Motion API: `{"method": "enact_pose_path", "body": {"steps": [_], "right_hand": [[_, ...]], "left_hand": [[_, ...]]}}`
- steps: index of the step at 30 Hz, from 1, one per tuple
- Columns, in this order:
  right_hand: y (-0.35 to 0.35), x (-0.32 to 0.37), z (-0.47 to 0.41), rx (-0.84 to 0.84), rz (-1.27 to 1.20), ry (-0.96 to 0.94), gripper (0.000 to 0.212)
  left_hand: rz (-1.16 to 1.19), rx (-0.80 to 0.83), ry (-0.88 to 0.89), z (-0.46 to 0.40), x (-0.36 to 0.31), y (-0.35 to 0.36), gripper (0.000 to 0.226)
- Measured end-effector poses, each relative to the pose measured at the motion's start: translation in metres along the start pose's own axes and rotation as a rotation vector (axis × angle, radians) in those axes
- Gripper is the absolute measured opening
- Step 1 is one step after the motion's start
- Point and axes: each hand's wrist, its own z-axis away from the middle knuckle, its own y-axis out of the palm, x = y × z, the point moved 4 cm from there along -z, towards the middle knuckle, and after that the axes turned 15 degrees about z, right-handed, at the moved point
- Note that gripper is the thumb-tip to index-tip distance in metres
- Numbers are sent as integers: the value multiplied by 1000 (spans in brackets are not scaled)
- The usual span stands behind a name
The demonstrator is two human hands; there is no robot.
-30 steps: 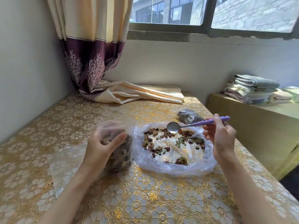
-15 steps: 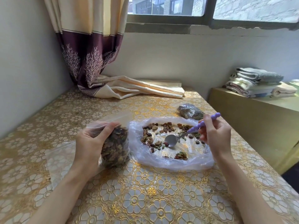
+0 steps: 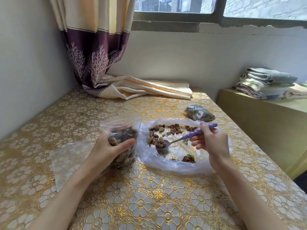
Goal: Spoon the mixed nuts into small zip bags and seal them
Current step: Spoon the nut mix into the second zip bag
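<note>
On the gold flowered tablecloth [image 3: 149, 201], at your far left, an empty clear bag [image 3: 69, 161] lies flat. Next to it your left hand [image 3: 106, 150] wraps its fingers and thumb around a small zip bag [image 3: 123, 130] that stands upright, mouth open, mostly full of mixed nuts. Just right of that bag a large clear plastic bag [image 3: 166, 165] lies spread open with scattered nuts [image 3: 172, 128] in it. Your right hand [image 3: 211, 143] grips the purple handle of a spoon [image 3: 176, 141], whose bowl carries a few nuts low over the spread bag. Beyond your right hand a sealed bag of nuts [image 3: 199, 113] lies on the cloth.
</note>
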Motion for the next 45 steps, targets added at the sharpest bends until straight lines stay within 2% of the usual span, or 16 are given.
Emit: {"method": "enact_pose_path", "body": {"steps": [6, 13, 19, 26, 30, 34, 38, 45], "right_hand": [[-12, 10, -4, -119, -104, -21, 39], [-8, 58, -7, -128, -167, -135, 39], [20, 99, -2, 1, -242, -212, 37], [54, 98, 11, 191, -223, -276, 35], [58, 96, 14, 276, -195, -340, 26], [55, 95, 13, 314, -231, -344, 20], [41, 90, 8, 231, -312, -293, 22], [-17, 43, -12, -127, -145, -131, 19]], "left_hand": [[-51, -10, 75, -2, 1, -1, 46], [-110, 50, 90, -4, 2, 4, 57], [-141, 90, 73, -6, 4, 0, 59], [-76, 43, 50, -6, 6, -2, 57], [-31, -25, 37, -6, 9, -5, 52], [-22, -41, 50, -6, 10, -5, 56], [-19, -38, 46, -6, 10, -5, 69], [29, -98, 124, -1, 4, 1, 45]]}}
